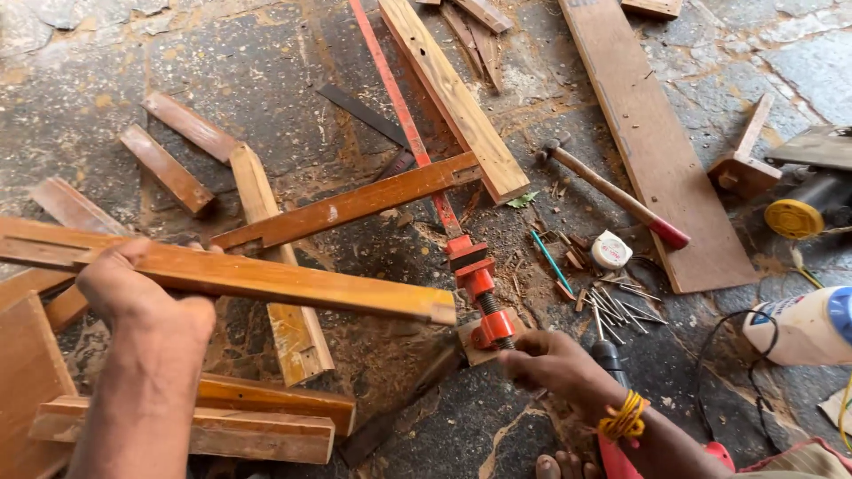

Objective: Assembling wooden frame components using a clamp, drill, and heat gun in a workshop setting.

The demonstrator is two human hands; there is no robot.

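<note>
the left hand (pixel 133 297) has its fingers wrapped over a long wooden rail (pixel 240 277) running across the left middle of the frame. it looks stiff, fairly light and smooth-finished, so a grip near mid-length would balance it best. the right hand (pixel 550 364), lower centre, has its fingertips pinched on the screw handle of a red bar clamp (pixel 475 275): rigid metal, probably heavy. one hammer (pixel 612 193), one glue bottle (pixel 803 326), one clamp, a scatter of nails (pixel 621 309) too many to count.
</note>
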